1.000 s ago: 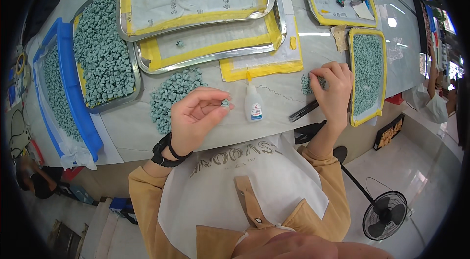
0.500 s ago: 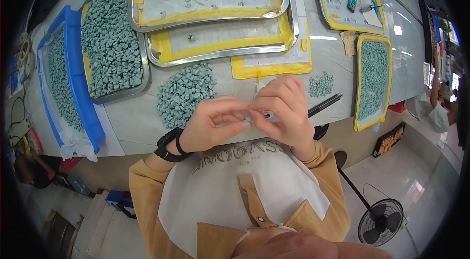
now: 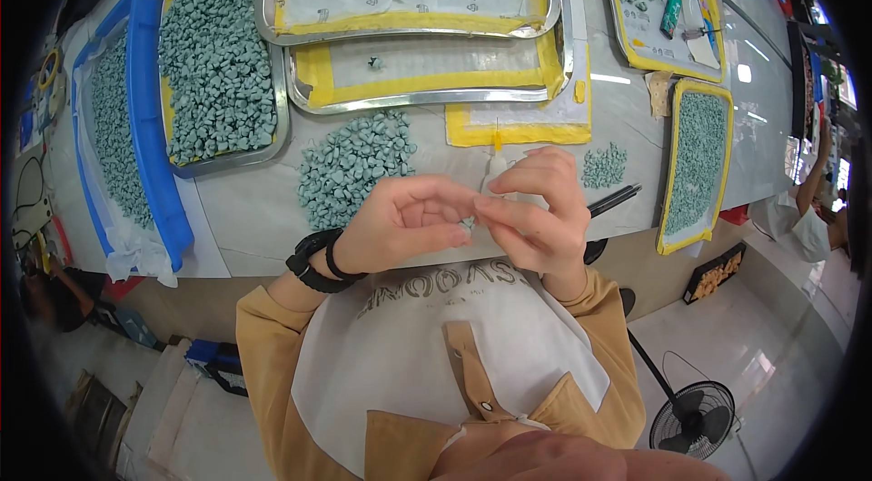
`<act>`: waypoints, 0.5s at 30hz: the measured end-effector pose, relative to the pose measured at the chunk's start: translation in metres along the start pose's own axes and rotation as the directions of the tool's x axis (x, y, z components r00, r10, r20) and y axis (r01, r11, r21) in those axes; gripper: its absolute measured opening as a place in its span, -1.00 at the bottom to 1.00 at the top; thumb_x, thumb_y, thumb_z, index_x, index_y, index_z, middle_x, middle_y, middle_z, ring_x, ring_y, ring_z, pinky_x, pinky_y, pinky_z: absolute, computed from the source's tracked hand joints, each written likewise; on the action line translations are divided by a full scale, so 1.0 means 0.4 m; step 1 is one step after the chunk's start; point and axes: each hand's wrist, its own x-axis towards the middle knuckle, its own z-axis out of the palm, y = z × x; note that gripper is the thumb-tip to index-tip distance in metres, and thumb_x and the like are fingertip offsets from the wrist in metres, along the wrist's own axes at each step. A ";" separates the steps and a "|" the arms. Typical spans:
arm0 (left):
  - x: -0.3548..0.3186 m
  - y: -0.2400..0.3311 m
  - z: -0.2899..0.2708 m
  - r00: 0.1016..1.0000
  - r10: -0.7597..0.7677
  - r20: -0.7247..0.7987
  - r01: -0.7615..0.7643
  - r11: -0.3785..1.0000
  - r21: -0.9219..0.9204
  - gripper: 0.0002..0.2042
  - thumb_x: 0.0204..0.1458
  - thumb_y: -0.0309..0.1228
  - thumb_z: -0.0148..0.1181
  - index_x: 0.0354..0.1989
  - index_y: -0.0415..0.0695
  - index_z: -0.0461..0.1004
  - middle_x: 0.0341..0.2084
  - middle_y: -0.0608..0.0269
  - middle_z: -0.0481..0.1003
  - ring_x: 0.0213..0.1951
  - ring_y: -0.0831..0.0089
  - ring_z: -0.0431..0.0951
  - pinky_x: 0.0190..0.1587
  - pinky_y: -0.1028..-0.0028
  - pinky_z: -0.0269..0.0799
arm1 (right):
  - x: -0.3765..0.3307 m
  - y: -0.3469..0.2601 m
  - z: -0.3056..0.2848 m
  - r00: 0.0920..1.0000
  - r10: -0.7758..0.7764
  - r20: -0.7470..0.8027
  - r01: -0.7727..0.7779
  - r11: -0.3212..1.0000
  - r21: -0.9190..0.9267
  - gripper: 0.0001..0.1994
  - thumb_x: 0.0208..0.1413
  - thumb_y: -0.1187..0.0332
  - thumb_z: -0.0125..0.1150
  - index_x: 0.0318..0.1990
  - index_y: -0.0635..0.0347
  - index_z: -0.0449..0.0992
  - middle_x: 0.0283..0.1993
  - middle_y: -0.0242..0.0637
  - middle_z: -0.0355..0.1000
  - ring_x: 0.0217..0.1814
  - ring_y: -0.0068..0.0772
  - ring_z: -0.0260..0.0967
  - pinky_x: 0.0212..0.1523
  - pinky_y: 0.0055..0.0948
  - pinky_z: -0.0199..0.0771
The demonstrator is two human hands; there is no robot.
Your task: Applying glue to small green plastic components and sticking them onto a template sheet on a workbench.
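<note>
My left hand (image 3: 409,219) and my right hand (image 3: 540,216) meet at the fingertips over the table's near edge. A tiny blue-green piece (image 3: 468,223) shows between them, against my right hand's pinched fingers, which partly hide it. My left thumb stands apart from its curled fingers, and the left index fingertip touches the right fingers. Just beyond my right hand is a white bottle (image 3: 496,172) with a narrow yellow tip, its lower part covered by the hand. Left of my hands lies a loose heap of larger blue-green pieces (image 3: 354,168); a smaller heap (image 3: 604,165) lies to the right.
Dark pens (image 3: 615,199) lie beside my right hand. Taped trays (image 3: 413,27) are stacked at the back. A full metal tray (image 3: 283,109) and a blue bin (image 3: 150,127) stand left. A yellow-edged tray (image 3: 672,199) and a tool tray (image 3: 627,54) are right. A fan (image 3: 695,422) stands on the floor.
My right hand's fingers have lifted and opened out a little from their tighter curl. My left fingers reach slightly further right. The whole view has shifted a little.
</note>
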 end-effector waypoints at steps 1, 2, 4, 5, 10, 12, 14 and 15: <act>-0.001 -0.001 0.001 1.000 -0.007 -0.010 0.007 1.000 -0.017 -0.69 0.04 -0.70 0.12 -0.01 -0.38 0.39 -0.15 0.13 0.46 -0.14 0.47 0.53 -0.07 0.46 0.54 | -0.001 -0.001 -0.002 1.000 -0.004 -0.002 0.004 1.000 -0.010 -0.66 -0.45 0.48 0.34 -0.33 0.09 0.60 -0.29 -0.39 0.44 -0.32 -0.31 0.32 -0.21 -0.29 0.29; -0.002 -0.002 0.003 1.000 -0.015 -0.019 0.014 0.999 -0.034 -0.71 0.03 -0.70 0.12 -0.02 -0.37 0.40 -0.16 0.14 0.46 -0.16 0.47 0.53 -0.07 0.46 0.54 | -0.001 -0.002 -0.004 1.000 -0.004 -0.001 0.004 1.000 -0.007 -0.66 -0.45 0.48 0.34 -0.33 0.09 0.60 -0.29 -0.39 0.44 -0.32 -0.31 0.32 -0.21 -0.29 0.29; -0.001 -0.001 0.001 1.000 -0.017 -0.021 0.017 1.000 -0.018 -0.71 0.03 -0.70 0.12 -0.04 -0.37 0.40 -0.17 0.15 0.46 -0.17 0.47 0.53 -0.08 0.47 0.54 | -0.003 -0.002 -0.005 1.000 -0.006 0.004 0.006 1.000 -0.003 -0.67 -0.44 0.47 0.35 -0.34 0.10 0.59 -0.29 -0.40 0.45 -0.32 -0.32 0.34 -0.19 -0.28 0.30; -0.002 -0.002 0.001 1.000 -0.020 -0.022 0.020 1.000 -0.002 -0.72 0.02 -0.70 0.13 -0.05 -0.37 0.40 -0.18 0.16 0.46 -0.18 0.48 0.53 -0.09 0.47 0.53 | -0.003 -0.003 -0.006 1.000 -0.006 0.004 0.006 1.000 -0.003 -0.67 -0.44 0.47 0.35 -0.34 0.10 0.59 -0.29 -0.40 0.45 -0.32 -0.32 0.34 -0.19 -0.28 0.30; -0.003 -0.004 -0.007 0.999 -0.025 -0.035 0.025 1.000 0.006 -0.71 0.02 -0.68 0.17 -0.04 -0.34 0.42 -0.16 0.19 0.48 -0.14 0.51 0.53 -0.07 0.51 0.50 | -0.003 -0.014 -0.017 0.998 -0.040 0.044 0.045 0.992 -0.116 -0.71 -0.40 0.47 0.34 -0.35 0.12 0.58 -0.30 -0.41 0.48 -0.32 -0.36 0.36 -0.18 -0.28 0.33; -0.004 -0.004 -0.010 1.000 -0.022 -0.021 0.023 1.000 0.014 -0.70 0.03 -0.66 0.20 -0.02 -0.32 0.43 -0.13 0.21 0.50 -0.09 0.52 0.52 -0.03 0.52 0.48 | -0.005 -0.018 -0.017 0.999 -0.032 0.044 0.037 0.991 -0.131 -0.71 -0.40 0.49 0.35 -0.35 0.13 0.60 -0.32 -0.39 0.49 -0.33 -0.36 0.38 -0.18 -0.27 0.34; -0.004 -0.002 -0.008 0.998 -0.044 -0.038 0.044 0.999 -0.010 -0.70 0.02 -0.66 0.21 -0.03 -0.33 0.43 -0.13 0.20 0.50 -0.09 0.52 0.53 -0.02 0.52 0.48 | -0.006 -0.020 -0.015 0.999 -0.024 0.045 0.030 0.989 -0.147 -0.70 -0.41 0.52 0.36 -0.35 0.13 0.61 -0.34 -0.38 0.50 -0.35 -0.35 0.40 -0.18 -0.25 0.34; -0.004 -0.003 -0.007 0.998 -0.044 -0.038 0.044 0.999 -0.010 -0.70 0.02 -0.66 0.21 -0.03 -0.33 0.43 -0.13 0.20 0.50 -0.09 0.52 0.53 -0.02 0.52 0.48 | -0.008 -0.020 -0.013 0.998 -0.053 0.031 0.057 0.984 -0.166 -0.70 -0.40 0.49 0.35 -0.35 0.15 0.60 -0.32 -0.39 0.49 -0.36 -0.37 0.38 -0.18 -0.28 0.35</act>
